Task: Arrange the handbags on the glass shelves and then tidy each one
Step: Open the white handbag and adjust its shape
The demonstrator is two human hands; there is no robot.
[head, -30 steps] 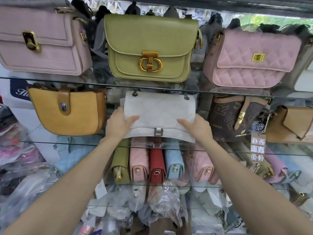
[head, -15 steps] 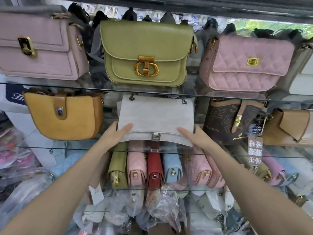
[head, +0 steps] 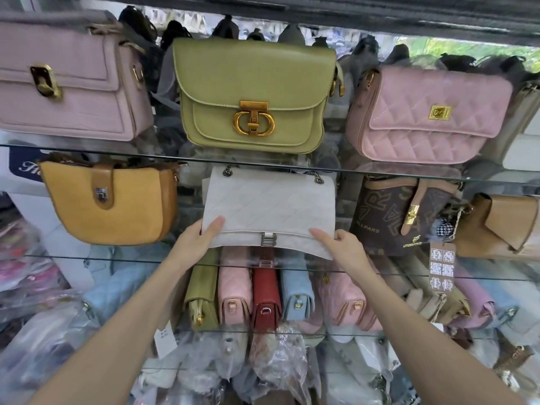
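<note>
The white quilted handbag is held at its lower corners on the middle glass shelf, between the mustard bag and the brown monogram bag. The left hand and right hand are seen with fingers grasping its bottom edge.

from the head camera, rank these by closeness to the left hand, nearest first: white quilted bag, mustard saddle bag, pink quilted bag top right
1. White quilted flap bag: middle shelf, touched at its lower corner by the left hand.
2. Mustard saddle bag: same shelf, to the hand's left.
3. Pink quilted bag: top shelf, far right.
</note>
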